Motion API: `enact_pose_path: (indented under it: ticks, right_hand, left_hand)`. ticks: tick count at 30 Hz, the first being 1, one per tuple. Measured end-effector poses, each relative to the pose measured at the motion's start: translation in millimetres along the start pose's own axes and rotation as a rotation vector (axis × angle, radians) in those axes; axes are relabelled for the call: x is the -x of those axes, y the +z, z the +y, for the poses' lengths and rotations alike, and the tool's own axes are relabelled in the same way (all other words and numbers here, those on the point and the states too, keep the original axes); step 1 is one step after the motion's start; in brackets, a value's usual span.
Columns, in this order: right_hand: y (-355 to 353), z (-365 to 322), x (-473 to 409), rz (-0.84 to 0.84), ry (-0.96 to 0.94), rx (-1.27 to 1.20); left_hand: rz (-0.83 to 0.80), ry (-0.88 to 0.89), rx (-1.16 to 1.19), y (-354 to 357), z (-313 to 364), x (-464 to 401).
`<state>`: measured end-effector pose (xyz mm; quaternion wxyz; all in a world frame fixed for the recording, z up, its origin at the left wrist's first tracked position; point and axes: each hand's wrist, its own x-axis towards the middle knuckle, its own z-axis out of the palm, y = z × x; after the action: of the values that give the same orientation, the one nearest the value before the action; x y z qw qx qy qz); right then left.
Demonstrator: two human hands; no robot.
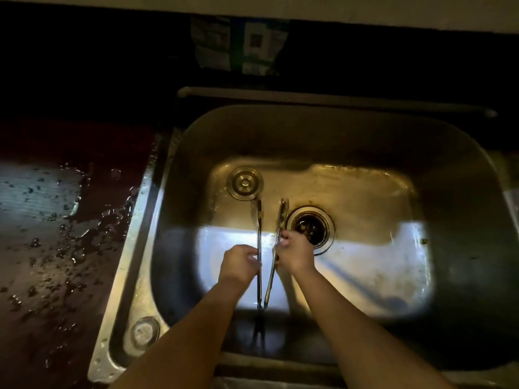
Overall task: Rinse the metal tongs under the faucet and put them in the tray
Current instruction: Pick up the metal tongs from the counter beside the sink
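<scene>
- While the metal tongs point(264, 256) hang over the sink point(449, 192), just left of its drain point(312, 227), each hand pinches one arm.
- Left hand point(240, 265) and right hand point(293, 252) spread them, likely exposing inner faces; no running water or tray visible.

Over a dim stainless steel sink point(179, 209), both hands hold a pair of long, slim metal tongs point(259, 254) spread in a narrow V, hinge end nearest the person, tips pointing away. The left hand point(238, 263) grips the left arm of the tongs, the right hand point(295, 252) pinches the right arm. The tips reach between a round metal drain stopper point(245, 183) lying on the basin floor and the open drain hole point(311, 227). Water droplets spot the dark bench point(56, 262) on the left.
</scene>
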<state>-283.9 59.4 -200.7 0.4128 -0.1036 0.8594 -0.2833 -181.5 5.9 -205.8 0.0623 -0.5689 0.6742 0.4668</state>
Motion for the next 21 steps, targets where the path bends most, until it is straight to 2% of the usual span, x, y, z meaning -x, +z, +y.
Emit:
enact_pose_path:
  ticks: [5, 9, 15, 18, 21]
  right_hand:
    - [-8, -3, -7, -0.064, -0.032, 0.095]
    - [-24, -5, -4, -0.126, -0.097, 0.254]
    - [-71, -11, 29, -0.135, -0.254, 0.584]
    - [-100, -7, 60, -0.044, -0.33, 0.683]
    - [-131, 8, 97, 0.089, -0.389, 0.717]
  left_hand:
    - [-0.008, -0.041, -0.006, 2, 3, -6]
    - [-0.128, -0.031, -0.124, -10, 12, -1]
    - [-0.221, 0.205, -0.415, -26, 52, 36]
    - [-0.151, 0.355, -0.526, -19, 70, 74]
    - [0.044, 0.501, -0.504, -3, 76, 120]
